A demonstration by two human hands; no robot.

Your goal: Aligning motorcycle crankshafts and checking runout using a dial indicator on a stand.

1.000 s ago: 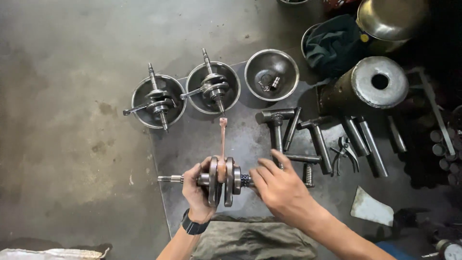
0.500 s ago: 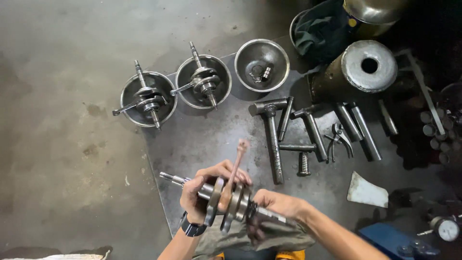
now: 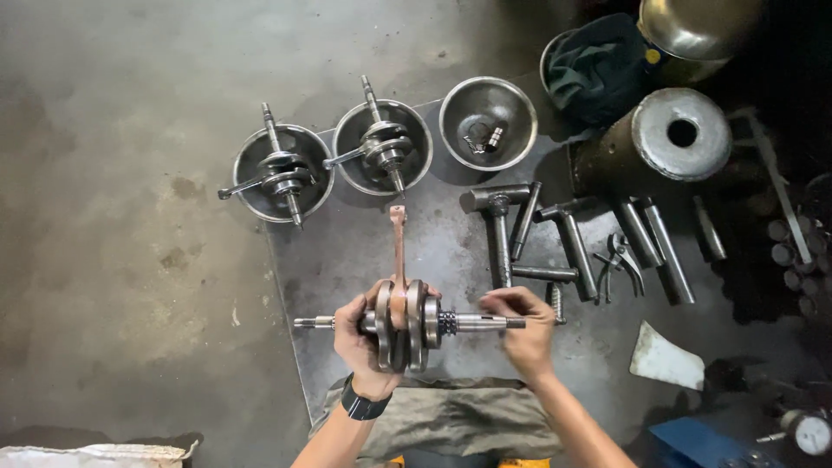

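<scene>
Stained grey concrete floor [image 3: 130, 173], dim light, dark steel plate [image 3: 347, 260] as workbench.

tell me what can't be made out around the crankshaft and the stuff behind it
Head view, the only one:
- Crankshaft: the left hand covers part of its webs; the right hand hides its right end.
- Small parts in the right-hand bowl: too small to identify.
- Gauge at bottom right: dim, cut by the edge.
- Dark cloth: hides what is under it.

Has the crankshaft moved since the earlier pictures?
Yes. The crankshaft, gripped by the left hand with the right hand on its shaft end, has levelled out from the tilt it had half a second ago, judged against the steel plate edge.
</scene>
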